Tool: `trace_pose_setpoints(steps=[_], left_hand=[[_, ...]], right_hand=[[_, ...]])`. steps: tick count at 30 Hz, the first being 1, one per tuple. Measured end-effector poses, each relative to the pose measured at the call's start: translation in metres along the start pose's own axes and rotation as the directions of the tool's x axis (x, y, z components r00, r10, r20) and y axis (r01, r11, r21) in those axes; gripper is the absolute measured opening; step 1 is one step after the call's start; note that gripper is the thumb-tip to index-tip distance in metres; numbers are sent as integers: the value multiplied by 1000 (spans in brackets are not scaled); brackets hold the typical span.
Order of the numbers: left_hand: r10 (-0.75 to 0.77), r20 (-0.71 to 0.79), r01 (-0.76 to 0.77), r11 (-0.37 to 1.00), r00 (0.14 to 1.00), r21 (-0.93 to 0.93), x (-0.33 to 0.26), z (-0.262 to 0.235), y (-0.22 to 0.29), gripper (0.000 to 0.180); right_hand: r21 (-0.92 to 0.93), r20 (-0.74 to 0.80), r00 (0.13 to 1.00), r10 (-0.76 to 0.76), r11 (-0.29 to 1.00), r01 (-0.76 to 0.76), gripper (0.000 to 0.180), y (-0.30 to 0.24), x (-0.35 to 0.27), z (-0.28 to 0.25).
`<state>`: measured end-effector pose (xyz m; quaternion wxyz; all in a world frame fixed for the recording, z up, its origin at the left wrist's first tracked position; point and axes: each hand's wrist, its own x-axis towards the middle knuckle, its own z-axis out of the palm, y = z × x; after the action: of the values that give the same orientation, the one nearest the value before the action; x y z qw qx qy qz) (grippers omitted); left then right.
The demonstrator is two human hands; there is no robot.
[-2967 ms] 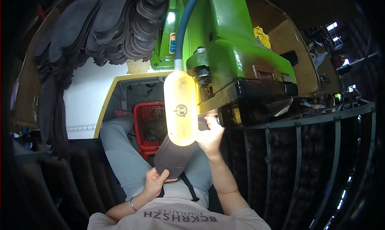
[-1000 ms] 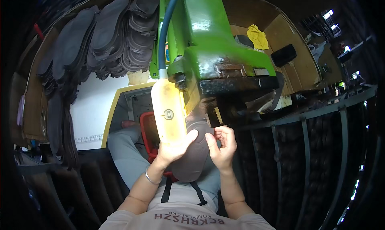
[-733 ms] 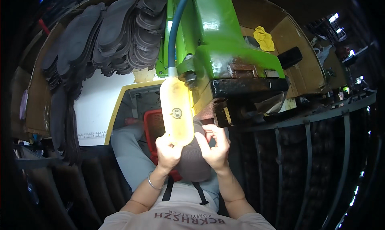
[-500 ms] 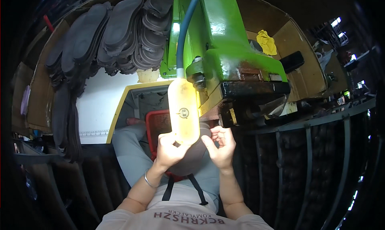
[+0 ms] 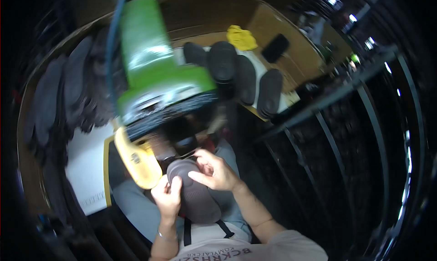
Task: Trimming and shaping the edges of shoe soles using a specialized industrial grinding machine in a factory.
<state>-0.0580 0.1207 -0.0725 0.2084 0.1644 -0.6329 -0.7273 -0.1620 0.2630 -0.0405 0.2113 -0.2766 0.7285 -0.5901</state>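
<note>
Over the person's lap, just in front of the machine head, is a dark brown, rounded shoe sole [image 5: 200, 204]. The left hand [image 5: 167, 198] pinches its left edge, thumb on top; the right hand [image 5: 217, 172] lays its thumb across the upper face, fingers curled beside the far end, though whether they grip it I cannot tell. Left of the sole hangs an oblong yellow lamp [image 5: 139, 163], close to the left hand. Beyond rises a glossy green metal machine [image 5: 150, 56], blurred, with heaped dark soles [image 5: 75, 74] on its left and a crumpled yellow cloth [image 5: 241, 38] to its right.
</note>
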Motion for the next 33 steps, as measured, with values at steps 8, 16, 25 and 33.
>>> trace_pose_setpoints(steps=[8,16,25,33], left_hand=[[583,-128,3,211,802,977,2,-246,-13,42],[614,-475,690,-162,630,705,-22,-337,30,69],[687,-491,400,306,536,864,-46,-301,93,34],[383,-49,-274,738,922,616,-52,-188,113,40]], right_hand=[[31,-944,309,-120,896,443,53,-37,-40,-172],[435,-825,516,233,844,314,77,100,109,-188],[371,-685,645,338,924,-91,59,70,74,-120],[527,236,942,240,783,-331,62,96,10,10]])
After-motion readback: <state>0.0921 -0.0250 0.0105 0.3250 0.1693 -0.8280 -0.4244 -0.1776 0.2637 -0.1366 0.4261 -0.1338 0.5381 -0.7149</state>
